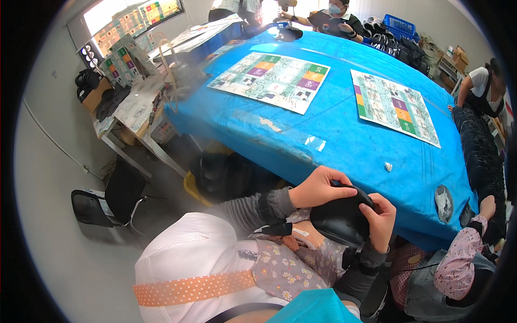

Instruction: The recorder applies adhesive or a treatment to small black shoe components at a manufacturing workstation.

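Note:
Above my lap, just off the near edge of the blue-covered table (pixel 258 132), I hold a smooth, shiny black rounded padded piece (pixel 340 219); its exact kind I cannot make out. My left hand (pixel 322 188) pinches its upper edge, thumb on top and fingers behind. At its right side my right hand (pixel 380 219) grips the rim with the thumb pressed on the near face. Both hands are closed on it, close together. The fingertips behind the piece are hidden.
Two printed sheets (pixel 269 81) (pixel 397 107) lie on the table. A dark oval piece (pixel 444 203) and a white scrap (pixel 388 167) are at the right. Black padded pieces (pixel 474 151) line the right edge. Co-workers sit nearby. A black chair (pixel 124 188) stands left.

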Motion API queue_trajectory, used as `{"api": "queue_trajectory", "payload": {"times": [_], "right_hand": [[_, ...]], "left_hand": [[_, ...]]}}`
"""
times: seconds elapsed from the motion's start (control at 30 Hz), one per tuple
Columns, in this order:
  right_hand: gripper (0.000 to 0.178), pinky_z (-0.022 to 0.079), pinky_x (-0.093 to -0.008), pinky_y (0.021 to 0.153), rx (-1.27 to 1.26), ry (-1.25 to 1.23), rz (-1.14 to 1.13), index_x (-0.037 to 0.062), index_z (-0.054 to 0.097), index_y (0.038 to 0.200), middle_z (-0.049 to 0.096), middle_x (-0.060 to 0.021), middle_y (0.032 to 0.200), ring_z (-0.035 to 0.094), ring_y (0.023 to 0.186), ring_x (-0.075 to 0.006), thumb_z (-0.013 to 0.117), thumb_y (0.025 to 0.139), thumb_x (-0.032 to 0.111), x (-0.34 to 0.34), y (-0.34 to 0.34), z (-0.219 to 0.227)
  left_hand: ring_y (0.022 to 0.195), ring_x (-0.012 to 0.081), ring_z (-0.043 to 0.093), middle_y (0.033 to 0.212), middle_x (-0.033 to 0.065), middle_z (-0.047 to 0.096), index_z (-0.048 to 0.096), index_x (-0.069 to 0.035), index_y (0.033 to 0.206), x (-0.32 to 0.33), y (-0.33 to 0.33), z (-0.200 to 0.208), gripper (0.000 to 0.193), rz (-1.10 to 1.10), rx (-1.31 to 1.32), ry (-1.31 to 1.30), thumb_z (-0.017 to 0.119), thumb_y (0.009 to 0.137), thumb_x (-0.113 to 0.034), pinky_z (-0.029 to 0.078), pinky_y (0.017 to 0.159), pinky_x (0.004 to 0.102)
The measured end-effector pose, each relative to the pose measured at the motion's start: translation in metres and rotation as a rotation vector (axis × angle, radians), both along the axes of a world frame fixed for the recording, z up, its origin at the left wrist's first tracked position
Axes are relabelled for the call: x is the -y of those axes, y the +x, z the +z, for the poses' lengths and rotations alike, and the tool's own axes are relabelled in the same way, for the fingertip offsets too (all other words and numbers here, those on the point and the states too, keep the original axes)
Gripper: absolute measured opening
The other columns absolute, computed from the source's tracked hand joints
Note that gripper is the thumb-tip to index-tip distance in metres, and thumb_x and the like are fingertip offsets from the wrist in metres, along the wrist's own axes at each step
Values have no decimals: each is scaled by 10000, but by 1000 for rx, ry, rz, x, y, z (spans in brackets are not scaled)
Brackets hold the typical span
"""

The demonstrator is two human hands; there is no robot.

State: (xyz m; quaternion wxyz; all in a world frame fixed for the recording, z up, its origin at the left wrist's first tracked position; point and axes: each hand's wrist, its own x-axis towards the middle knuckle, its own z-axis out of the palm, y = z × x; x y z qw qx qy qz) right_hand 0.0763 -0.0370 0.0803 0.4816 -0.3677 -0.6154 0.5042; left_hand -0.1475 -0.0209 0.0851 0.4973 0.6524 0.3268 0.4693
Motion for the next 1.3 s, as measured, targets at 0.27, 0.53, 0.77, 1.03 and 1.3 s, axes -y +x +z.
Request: {"api": "queue_trajectory", "payload": {"times": [0.27,0.53,0.77,1.03,1.3], "right_hand": [[107,428,-227,719,4,155,-23,-41,637,855,610,-26,783,564,775,-104,703,777,-72,0,-8,3],[88,380,-202,645,-87,148,-287,-16,620,810,542,39,761,481,731,-45,706,825,-33,5,-7,4],[178,341,-232,566,226,-29,-130,-37,603,793,485,52,683,417,675,-30,657,901,93,0,18,4],[373,262,-240,524,-93,150,-208,24,505,695,390,99,656,323,635,-16,602,979,245,3,20,9],[344,274,-218,503,-42,-99,-36,39,578,729,464,97,651,365,604,-4,622,965,285,13,27,12]], "left_hand": [[821,53,592,864,4,676,702,-1,949,-1,4,-2,159,-93,-94,51,733,863,-132,498,708,218],[747,39,537,782,-20,641,694,25,913,0,4,4,172,-96,-7,-43,711,881,-143,462,648,223],[732,37,568,795,-29,665,696,35,877,-6,-7,14,151,47,35,-36,687,903,-114,457,637,197],[662,10,479,695,-78,534,601,-21,711,-16,-25,0,440,-100,-142,-106,597,978,-371,386,557,201],[726,55,581,861,15,676,646,28,907,-27,-26,-23,478,-107,54,28,490,1020,-410,454,614,210]]}}
